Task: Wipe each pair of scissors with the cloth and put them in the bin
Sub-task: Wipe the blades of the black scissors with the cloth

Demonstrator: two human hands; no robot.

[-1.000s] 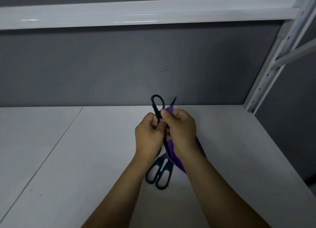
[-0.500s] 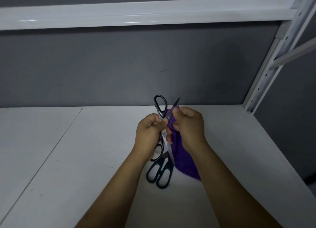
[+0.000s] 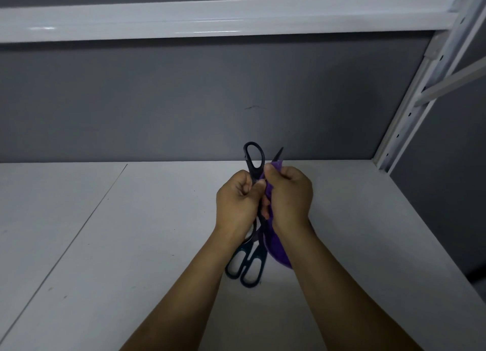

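2 bare forearms reach up from the bottom edge and meet over the middle of a white shelf board [image 3: 131, 245]. Between them, close to the wrists, a pair of scissors with dark handles [image 3: 247, 266] lies flat on the board, its 2 finger loops pointing toward the camera and its blades running up under the hands, where they are hidden.

A purple cloth [image 3: 278, 250] hangs below the right wrist just beside those handles; whether it touches them cannot be told. The cloth runs up into the right hand [image 3: 289, 195], whose fingers are curled round it, with the thumb pressing a fold at the top.

The left hand [image 3: 238, 200] is closed in a fist round a second pair of black scissors [image 3: 254, 158], held upright above the board and touching the cloth. 1 handle loop stands clear above the left knuckles. A dark blade tip [image 3: 278, 153] pokes out above the cloth at the right thumb, so the cloth is wrapped about the blade. The 2 hands touch each other.

Behind them the board meets a dark grey back wall [image 3: 184, 100]. A white metal beam [image 3: 210, 19] crosses the top, and a white slotted upright [image 3: 420, 87] rises at the far right.
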